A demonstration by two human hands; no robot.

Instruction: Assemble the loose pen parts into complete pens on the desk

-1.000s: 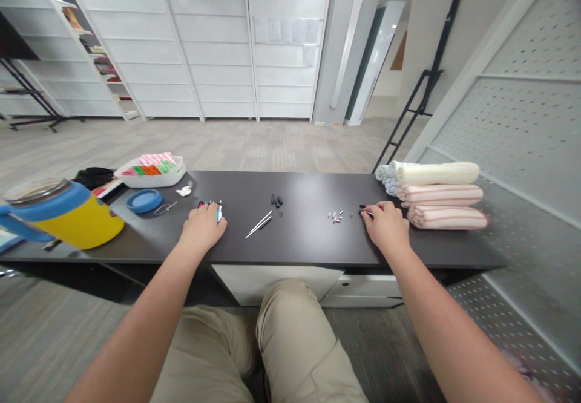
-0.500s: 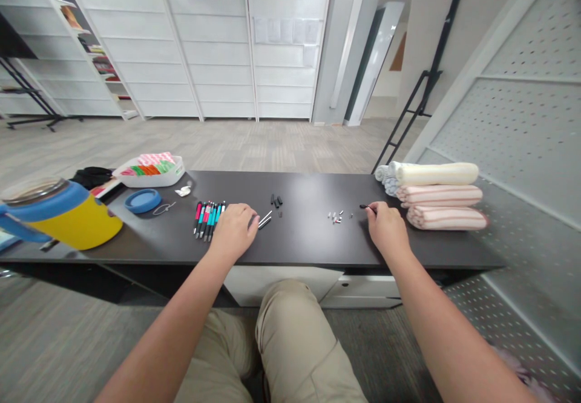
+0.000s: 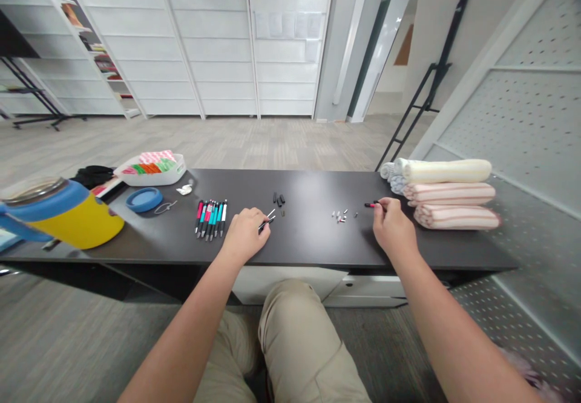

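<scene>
My left hand (image 3: pixel 245 233) rests on the black table (image 3: pixel 304 239), its fingers pinched on the thin pen refills (image 3: pixel 269 220) near the middle. A row of several pink and teal pens (image 3: pixel 211 216) lies just left of that hand. My right hand (image 3: pixel 393 227) is closed on a small pen part with a pink end (image 3: pixel 371 204), near the stacked towels. Between my hands lie small black caps (image 3: pixel 278 199) and tiny silver pieces (image 3: pixel 341 216).
Rolled and folded striped towels (image 3: pixel 447 194) are stacked at the table's right end. At the left stand a yellow jug with a blue lid (image 3: pixel 59 212), a blue round lid (image 3: pixel 144 199) and a white tray of coloured items (image 3: pixel 152 170). White shelving lines the far wall.
My left hand left the pens, which now lie in a row, and moved right onto the thin refills. My right hand lifted the small pink-ended part slightly.
</scene>
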